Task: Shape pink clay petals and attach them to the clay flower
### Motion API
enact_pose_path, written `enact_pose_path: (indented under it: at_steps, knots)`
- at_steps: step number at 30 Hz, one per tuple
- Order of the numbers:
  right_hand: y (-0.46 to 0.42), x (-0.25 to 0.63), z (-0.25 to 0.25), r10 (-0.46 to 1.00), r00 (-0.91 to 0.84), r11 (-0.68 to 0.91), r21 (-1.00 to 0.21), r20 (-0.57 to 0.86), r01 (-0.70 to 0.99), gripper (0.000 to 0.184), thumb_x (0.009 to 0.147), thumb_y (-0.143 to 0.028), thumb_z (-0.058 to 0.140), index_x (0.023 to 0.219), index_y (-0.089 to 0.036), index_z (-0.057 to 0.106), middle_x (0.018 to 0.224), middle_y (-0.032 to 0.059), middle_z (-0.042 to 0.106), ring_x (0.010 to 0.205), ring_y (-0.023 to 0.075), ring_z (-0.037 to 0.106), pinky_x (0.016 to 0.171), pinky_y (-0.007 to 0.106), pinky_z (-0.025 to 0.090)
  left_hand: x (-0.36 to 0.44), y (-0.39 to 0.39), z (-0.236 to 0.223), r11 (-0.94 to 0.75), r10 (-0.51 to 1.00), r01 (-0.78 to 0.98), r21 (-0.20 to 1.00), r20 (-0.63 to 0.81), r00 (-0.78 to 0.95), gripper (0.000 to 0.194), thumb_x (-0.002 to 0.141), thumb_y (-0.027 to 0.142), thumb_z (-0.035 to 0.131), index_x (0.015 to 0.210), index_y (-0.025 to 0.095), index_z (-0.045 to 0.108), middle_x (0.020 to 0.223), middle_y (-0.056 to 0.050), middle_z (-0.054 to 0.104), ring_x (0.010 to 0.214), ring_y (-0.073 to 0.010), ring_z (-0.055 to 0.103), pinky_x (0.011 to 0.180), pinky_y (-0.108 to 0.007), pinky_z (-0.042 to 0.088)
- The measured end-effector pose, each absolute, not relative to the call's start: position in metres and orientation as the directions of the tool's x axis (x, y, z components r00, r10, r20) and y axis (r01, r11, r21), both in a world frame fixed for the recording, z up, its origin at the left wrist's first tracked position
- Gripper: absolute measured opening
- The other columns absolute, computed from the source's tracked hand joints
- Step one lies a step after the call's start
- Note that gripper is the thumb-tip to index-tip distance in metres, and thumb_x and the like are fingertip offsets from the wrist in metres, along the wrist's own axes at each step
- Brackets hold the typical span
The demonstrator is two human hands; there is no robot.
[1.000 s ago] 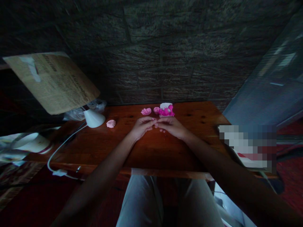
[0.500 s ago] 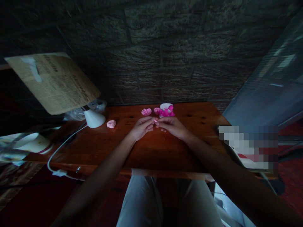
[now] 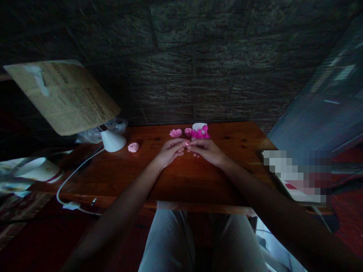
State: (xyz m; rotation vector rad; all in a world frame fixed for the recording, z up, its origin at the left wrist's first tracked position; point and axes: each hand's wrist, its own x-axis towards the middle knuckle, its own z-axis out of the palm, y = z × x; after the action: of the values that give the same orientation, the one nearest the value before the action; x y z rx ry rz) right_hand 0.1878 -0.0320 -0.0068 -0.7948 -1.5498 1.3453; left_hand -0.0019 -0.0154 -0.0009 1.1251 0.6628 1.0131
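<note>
My left hand (image 3: 171, 150) and my right hand (image 3: 207, 150) meet over the middle of the wooden table (image 3: 181, 185). Between their fingertips they pinch a small pink piece (image 3: 186, 143), soft-looking like modelling clay; fingers cover most of it. Just beyond the hands lie a pink fan-shaped, petalled piece (image 3: 175, 133) and a round pink piece (image 3: 188, 131). Beside these, bright magenta lumps (image 3: 200, 132) sit against a white block or packet (image 3: 199, 125). A pale pink lump (image 3: 133, 147) rests to the left, apart from my hands.
At the left stands a lamp with a white base (image 3: 114, 142) and a newsprint shade (image 3: 64, 98); its white cord (image 3: 68, 181) hangs over the front edge. A white paper cup (image 3: 39, 169) lies on its side farther left. A blurred-out object (image 3: 297, 177) occupies the right end. A stone wall rises behind.
Both hands stay in nearly the same place, still pinching the small pink piece. The camera view has shifted very slightly; the other things have not moved.
</note>
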Motion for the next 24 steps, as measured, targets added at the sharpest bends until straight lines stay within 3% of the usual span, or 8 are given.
enact_pose_path:
  at_steps: [4,17,24]
  knots:
    - [-0.0322,0.1874,-0.0058,0.903,-0.369,0.204,-0.975,0.220,-0.083,0.032,0.077,-0.049,0.080,0.088,-0.019,0.076,0.083,0.0011,0.073,0.062,0.0087,0.059,0.060,0.024,0.050,-0.0028,-0.0143,0.0000,0.106,0.912,-0.319,0.942,0.036,0.409,0.038,0.062,0.037,0.095,0.091,0.015,0.081,0.069,0.001,0.064,0.058,-0.0037,0.045,0.053,-0.016,0.036]
    - [-0.0323,0.1887,-0.0049,0.892,-0.366,0.240,-0.964,0.264,-0.112,0.030,0.075,-0.046,0.081,0.089,-0.020,0.077,0.083,0.0007,0.074,0.064,0.0098,0.060,0.061,0.024,0.050,-0.0038,-0.0161,0.0005,0.096,0.923,-0.283,0.954,0.021,0.384,0.034,0.060,0.033,0.096,0.084,0.015,0.081,0.067,0.000,0.064,0.061,-0.0051,0.051,0.056,-0.016,0.040]
    - [-0.0333,0.1888,-0.0022,0.928,-0.334,0.113,-0.977,0.168,-0.178,0.034,0.076,-0.052,0.080,0.090,-0.021,0.079,0.087,0.0028,0.076,0.062,0.0079,0.058,0.058,0.022,0.046,-0.0048,-0.0157,0.0026,0.117,0.919,-0.303,0.946,0.013,0.395,0.035,0.063,0.030,0.095,0.092,0.017,0.082,0.070,0.000,0.065,0.062,-0.0054,0.051,0.057,-0.017,0.043]
